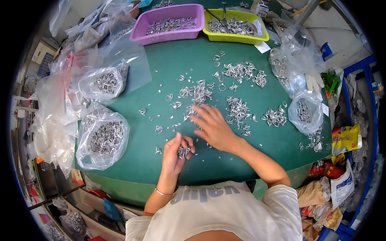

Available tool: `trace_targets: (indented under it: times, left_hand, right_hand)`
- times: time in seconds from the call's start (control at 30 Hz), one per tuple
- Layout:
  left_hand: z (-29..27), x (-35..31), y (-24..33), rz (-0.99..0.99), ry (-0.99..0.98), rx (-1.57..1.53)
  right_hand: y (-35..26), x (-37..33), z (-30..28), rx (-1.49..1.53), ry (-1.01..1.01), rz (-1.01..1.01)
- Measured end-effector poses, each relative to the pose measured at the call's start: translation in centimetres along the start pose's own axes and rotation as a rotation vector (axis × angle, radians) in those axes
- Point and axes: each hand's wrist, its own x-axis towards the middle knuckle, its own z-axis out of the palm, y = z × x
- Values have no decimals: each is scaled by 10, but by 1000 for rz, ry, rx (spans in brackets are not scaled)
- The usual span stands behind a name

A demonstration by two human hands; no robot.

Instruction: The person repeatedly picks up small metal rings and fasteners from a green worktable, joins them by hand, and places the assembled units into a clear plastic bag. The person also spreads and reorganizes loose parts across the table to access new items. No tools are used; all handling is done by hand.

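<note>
My left hand (172, 156) is closed around a small bunch of silver-coloured metal rings (183, 152), held low over the green table near its front edge. Fingers spread and slightly blurred, my right hand (217, 130) reaches over the near side of a loose ring pile (200, 92). Its fingertips hide part of that pile, and I cannot tell whether they touch it. Beyond and to the right lie more ring piles: one just right of the hand (238, 108), another farther right (275, 116), a third farther back (241, 71). Single rings and small pale bits are scattered between them.
At the back of the green table (161, 64) stand a purple basin (136, 37) and a yellow-green basin (237, 39), both containing rings; pliers (224, 20) rest in the latter. Open plastic bags of rings sit left (124, 140) and right (295, 120). A pale glove (313, 81) lies far right.
</note>
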Motion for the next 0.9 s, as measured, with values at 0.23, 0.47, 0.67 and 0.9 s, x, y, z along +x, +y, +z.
trace_targets:
  times: [0.23, 0.47, 0.67, 0.9]
  left_hand:
    - [23, 5, -6, -74, 16, 149]
    - [58, 40, -8, -131, -80, 571]
    - [40, 48, -1, -164, -9, 607]
    - [2, 37, 17, 56, 291, 601]
  right_hand:
    - [96, 7, -58, 70, 349, 204]
    - [165, 32, -54, -358, 26, 501]
    - [131, -4, -60, -206, -5, 399]
    - [112, -9, -93, -22, -9, 329]
